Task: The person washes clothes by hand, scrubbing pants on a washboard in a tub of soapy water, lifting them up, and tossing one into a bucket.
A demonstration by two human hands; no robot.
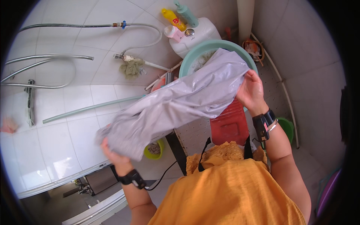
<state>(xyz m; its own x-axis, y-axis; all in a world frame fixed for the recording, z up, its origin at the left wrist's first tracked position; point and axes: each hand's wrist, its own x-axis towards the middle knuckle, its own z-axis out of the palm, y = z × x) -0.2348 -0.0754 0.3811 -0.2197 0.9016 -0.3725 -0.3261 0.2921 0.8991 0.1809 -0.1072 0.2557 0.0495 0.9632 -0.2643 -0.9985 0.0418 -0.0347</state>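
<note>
A wet, pale lavender-grey cloth (168, 103) is stretched out between my two hands, slanting from lower left to upper right; its exact kind I cannot make out. My left hand (115, 153) is closed on the lower left end, which is blurred by motion. At the upper right end my right hand (252, 92) grips the edge, its fingers partly behind the fabric. Beneath that end, a teal basin (234, 44) holds cloudy, sudsy water, partly hidden by the cloth. A red ridged washboard (229, 125) leans from the basin toward me.
Behind the basin, a white tank (210, 32) carries a yellow bottle (173, 18), a teal bottle (186, 14) and a pink container (173, 33). Hoses (144, 28) run along the left wall. A yellow-green bowl (159, 150) and a green bucket (288, 129) stand low down.
</note>
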